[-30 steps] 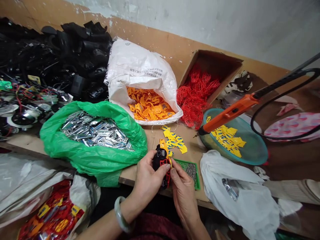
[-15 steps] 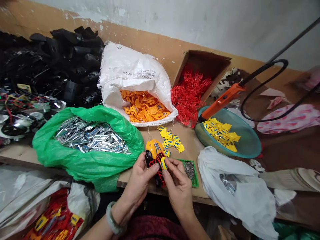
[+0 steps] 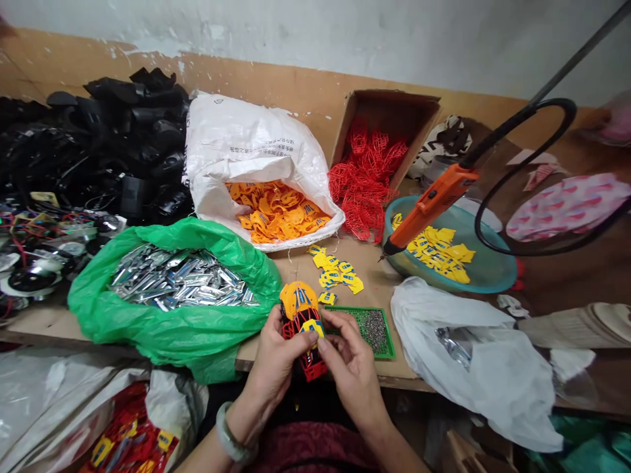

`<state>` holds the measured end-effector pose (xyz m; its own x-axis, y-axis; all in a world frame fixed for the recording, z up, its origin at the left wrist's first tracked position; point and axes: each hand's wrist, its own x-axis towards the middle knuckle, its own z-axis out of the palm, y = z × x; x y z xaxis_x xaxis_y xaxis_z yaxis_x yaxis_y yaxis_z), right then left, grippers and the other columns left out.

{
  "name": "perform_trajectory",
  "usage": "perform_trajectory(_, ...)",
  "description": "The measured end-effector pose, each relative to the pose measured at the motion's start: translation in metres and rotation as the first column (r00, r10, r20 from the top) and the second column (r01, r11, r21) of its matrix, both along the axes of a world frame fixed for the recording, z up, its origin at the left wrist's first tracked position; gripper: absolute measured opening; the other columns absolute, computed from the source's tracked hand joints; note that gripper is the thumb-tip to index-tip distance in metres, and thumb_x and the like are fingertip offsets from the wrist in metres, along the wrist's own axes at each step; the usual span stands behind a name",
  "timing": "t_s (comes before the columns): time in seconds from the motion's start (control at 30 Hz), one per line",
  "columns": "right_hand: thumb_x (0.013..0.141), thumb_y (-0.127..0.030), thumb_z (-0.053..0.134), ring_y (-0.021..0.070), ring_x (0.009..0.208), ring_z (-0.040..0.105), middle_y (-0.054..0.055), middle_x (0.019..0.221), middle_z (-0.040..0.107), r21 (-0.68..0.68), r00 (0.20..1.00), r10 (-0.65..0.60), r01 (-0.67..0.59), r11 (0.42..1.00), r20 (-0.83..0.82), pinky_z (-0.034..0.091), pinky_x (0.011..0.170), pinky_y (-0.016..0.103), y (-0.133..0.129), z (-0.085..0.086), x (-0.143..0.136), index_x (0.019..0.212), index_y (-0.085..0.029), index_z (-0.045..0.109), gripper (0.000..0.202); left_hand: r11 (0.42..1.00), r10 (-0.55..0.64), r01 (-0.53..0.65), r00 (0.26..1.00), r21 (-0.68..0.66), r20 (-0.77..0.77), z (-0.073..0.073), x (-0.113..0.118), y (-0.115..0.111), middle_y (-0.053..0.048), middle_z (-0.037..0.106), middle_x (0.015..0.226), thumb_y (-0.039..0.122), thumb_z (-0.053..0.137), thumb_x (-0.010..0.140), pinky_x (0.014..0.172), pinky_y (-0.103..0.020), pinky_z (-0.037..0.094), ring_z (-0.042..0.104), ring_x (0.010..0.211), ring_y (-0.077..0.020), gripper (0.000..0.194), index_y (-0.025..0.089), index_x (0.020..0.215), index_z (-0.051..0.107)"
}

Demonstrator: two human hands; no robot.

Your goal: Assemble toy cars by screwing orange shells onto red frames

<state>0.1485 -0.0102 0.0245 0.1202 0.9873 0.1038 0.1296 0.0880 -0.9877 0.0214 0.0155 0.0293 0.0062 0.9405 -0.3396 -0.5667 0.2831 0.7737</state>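
Apparently part-built: toy car (image 3: 302,318), six o'clock, gripped by left hand (image 3: 276,355), thumb on yellow panel (image 3: 311,325); right hand (image 3: 352,355) half-curled alongside, grip unclear. Orange hood (image 3: 298,299), red frame (image 3: 294,325) on; panel fastening unconfirmed. From car: green bag (image 3: 241,338), silvery strips (image 3: 182,279), ten o'clock; white sack (image 3: 236,131), orange parts (image 3: 280,213), twelve; green tray (image 3: 390,336), screws (image 3: 373,330), three.

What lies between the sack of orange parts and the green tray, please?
In the head view, loose yellow pieces lie between the sack and the green tray.
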Motion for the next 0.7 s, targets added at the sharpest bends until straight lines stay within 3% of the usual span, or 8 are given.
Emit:
perform_trajectory(0.1, 0.091, -0.036, 0.064, 0.0267, 0.115, 0.066, 0.011, 0.127, 0.065, -0.098, 0.990, 0.053, -0.066, 0.993, -0.131, 0.058, 0.095, 0.039, 0.008, 0.004, 0.004, 0.125, -0.024, 0.067, 0.036, 0.998, -0.064, 0.065, 0.996, -0.020, 0.056, -0.003, -0.003, -0.001, -0.004, 0.074, 0.093, 0.014, 0.090, 0.055, 0.072, -0.027, 0.055, 0.065, 0.078, -0.0156, 0.059, 0.016, 0.108, 0.064)
perform_trajectory(0.23, 0.092, -0.040, 0.062, 0.0264, 0.106, 0.070, 0.009, 0.121, 0.072, -0.173, 0.967, 0.131, -0.171, 0.970, -0.217, 0.057, 0.096, 0.041, 0.012, 0.009, 0.003, 0.127, -0.022, 0.063, 0.039, 0.990, -0.126, 0.132, 0.984, -0.039, 0.126, -0.005, -0.002, 0.000, -0.005, 0.074, 0.095, 0.016, 0.091, 0.053, 0.073, -0.029, 0.056, 0.066, 0.079, -0.0174, 0.062, 0.015, 0.109, 0.064)
perform_trajectory(0.47, 0.091, -0.035, 0.059, 0.0282, 0.125, 0.061, 0.009, 0.132, 0.067, -0.159, 0.988, 0.017, -0.041, 0.987, -0.151, 0.048, 0.109, 0.042, 0.006, 0.002, -0.004, 0.128, -0.021, 0.062, 0.039, 0.977, -0.214, 0.214, 0.976, 0.005, 0.036, -0.004, -0.006, -0.002, -0.006, 0.073, 0.102, 0.020, 0.090, 0.062, 0.080, -0.027, 0.054, 0.066, 0.088, -0.0184, 0.056, 0.018, 0.113, 0.064)
perform_trajectory(0.7, 0.093, -0.034, 0.055, 0.0275, 0.129, 0.058, 0.009, 0.137, 0.064, -0.181, 0.981, 0.046, -0.081, 0.980, -0.188, 0.047, 0.109, 0.041, 0.005, 0.005, -0.010, 0.133, -0.022, 0.057, 0.041, 0.976, -0.214, 0.213, 0.977, 0.041, 0.014, -0.005, -0.012, 0.000, -0.005, 0.073, 0.101, 0.017, 0.091, 0.058, 0.079, -0.027, 0.054, 0.065, 0.087, -0.0187, 0.061, 0.019, 0.114, 0.066)
